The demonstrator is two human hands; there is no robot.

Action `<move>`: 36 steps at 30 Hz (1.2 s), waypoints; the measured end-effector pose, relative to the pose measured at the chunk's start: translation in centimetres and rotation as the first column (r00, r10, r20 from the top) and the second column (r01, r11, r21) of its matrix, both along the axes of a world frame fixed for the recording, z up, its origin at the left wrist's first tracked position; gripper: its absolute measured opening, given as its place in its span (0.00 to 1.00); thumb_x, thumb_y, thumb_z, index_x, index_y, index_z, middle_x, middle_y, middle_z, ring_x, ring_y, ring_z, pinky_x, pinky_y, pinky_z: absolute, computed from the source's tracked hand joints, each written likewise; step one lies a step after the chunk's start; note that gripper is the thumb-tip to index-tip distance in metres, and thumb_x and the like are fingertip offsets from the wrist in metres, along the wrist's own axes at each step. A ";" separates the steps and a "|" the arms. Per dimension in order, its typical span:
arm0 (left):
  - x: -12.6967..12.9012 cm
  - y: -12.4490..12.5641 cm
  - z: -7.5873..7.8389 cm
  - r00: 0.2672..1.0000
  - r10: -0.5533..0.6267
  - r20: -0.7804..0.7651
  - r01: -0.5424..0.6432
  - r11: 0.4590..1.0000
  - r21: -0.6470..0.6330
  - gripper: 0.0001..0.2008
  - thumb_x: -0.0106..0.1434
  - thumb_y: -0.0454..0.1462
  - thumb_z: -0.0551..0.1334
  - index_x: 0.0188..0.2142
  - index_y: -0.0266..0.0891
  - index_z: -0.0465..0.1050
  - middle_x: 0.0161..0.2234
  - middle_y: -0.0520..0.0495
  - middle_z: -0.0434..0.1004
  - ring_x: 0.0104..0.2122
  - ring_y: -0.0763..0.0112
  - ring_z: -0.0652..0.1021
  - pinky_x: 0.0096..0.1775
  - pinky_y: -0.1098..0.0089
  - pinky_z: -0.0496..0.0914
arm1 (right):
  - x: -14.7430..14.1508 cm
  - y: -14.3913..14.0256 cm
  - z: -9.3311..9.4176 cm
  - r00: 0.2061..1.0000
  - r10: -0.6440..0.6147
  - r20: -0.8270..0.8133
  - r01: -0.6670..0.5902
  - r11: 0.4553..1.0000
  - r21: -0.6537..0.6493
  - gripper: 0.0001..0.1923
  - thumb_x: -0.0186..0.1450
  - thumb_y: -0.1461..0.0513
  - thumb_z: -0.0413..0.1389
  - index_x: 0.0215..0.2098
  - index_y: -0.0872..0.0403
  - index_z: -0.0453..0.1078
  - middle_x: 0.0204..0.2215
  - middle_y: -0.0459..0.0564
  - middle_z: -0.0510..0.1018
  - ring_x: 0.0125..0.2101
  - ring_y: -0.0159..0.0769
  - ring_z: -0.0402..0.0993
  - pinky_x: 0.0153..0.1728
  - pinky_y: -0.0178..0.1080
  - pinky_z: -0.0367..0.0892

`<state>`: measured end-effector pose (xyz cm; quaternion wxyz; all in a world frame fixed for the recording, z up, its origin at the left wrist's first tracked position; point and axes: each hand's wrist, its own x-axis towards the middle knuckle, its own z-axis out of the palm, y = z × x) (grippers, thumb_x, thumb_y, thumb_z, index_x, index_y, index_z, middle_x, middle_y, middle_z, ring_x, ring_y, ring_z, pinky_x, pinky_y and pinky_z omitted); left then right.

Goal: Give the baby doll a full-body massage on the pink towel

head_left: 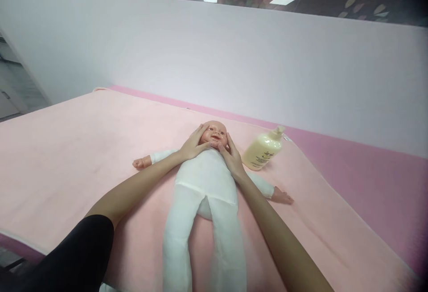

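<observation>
A white-clothed doll [207, 178] is lying face up on the pink cloth [67, 149], legs pointing toward the wearer. The left hand [195, 145] and right hand [233, 158] are cupping its head [216, 135] from both sides, fingers extended along the cheeks, thumbs near the chin, neither clenching. Contact with the face is proceeding; how much is finished or remaining cannot be told. A pump bottle [262, 151] is resting beside the right wrist, unheld. Beyond, a white partition [234, 60] is standing.
</observation>
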<state>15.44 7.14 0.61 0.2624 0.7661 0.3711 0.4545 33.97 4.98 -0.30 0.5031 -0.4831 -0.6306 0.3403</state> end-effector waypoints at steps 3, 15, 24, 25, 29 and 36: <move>0.0 -0.1 -0.1 1.000 -0.001 0.012 0.001 1.000 0.031 0.33 0.65 0.52 0.51 0.66 0.42 0.48 0.67 0.46 0.48 0.67 0.64 0.47 0.66 0.61 0.45 | 0.1 0.2 -0.2 1.000 -0.010 0.002 0.010 1.000 -0.004 0.44 0.59 0.41 0.53 0.67 0.48 0.46 0.62 0.50 0.58 0.59 0.43 0.61 0.60 0.48 0.58; 0.3 -0.1 -0.2 0.999 -0.018 0.044 0.016 0.999 0.050 0.32 0.66 0.52 0.49 0.64 0.40 0.52 0.66 0.45 0.52 0.66 0.63 0.50 0.65 0.63 0.46 | 0.0 -0.5 0.2 0.996 -0.055 0.071 0.051 0.997 0.062 0.44 0.60 0.40 0.50 0.67 0.51 0.49 0.63 0.51 0.57 0.62 0.43 0.54 0.62 0.45 0.54; 0.3 0.0 -0.3 0.998 0.008 0.061 -0.010 1.000 0.028 0.30 0.65 0.51 0.52 0.63 0.45 0.54 0.65 0.49 0.53 0.66 0.65 0.50 0.64 0.63 0.48 | -0.2 -0.1 -0.7 0.981 -0.194 0.026 0.187 0.970 0.157 0.38 0.61 0.41 0.49 0.61 0.53 0.60 0.61 0.52 0.61 0.61 0.42 0.57 0.61 0.45 0.55; 0.3 0.0 -0.3 0.998 0.011 0.065 -0.013 1.000 0.025 0.30 0.65 0.51 0.52 0.63 0.44 0.55 0.65 0.48 0.53 0.66 0.65 0.50 0.64 0.63 0.48 | -0.3 0.0 -0.9 0.976 -0.219 0.006 0.215 0.962 0.165 0.36 0.61 0.41 0.47 0.59 0.54 0.63 0.59 0.53 0.64 0.59 0.42 0.60 0.60 0.45 0.57; 0.1 -0.2 0.0 0.996 0.014 0.087 -0.018 0.999 0.034 0.31 0.64 0.51 0.54 0.63 0.41 0.57 0.64 0.45 0.55 0.65 0.63 0.53 0.64 0.63 0.50 | -0.6 -0.2 -1.5 0.956 -0.292 -0.042 0.295 0.943 0.155 0.33 0.64 0.42 0.42 0.49 0.59 0.70 0.44 0.56 0.75 0.41 0.38 0.74 0.48 0.43 0.67; -0.8 -1.9 -0.2 0.972 0.205 0.113 -0.203 0.979 -0.024 0.28 0.63 0.46 0.57 0.58 0.32 0.65 0.57 0.39 0.67 0.57 0.61 0.69 0.58 0.64 0.61 | -0.9 -2.7 -1.7 0.893 -0.449 -0.020 0.443 0.871 0.211 0.28 0.65 0.47 0.42 0.33 0.60 0.74 0.32 0.54 0.78 0.34 0.36 0.73 0.42 0.38 0.66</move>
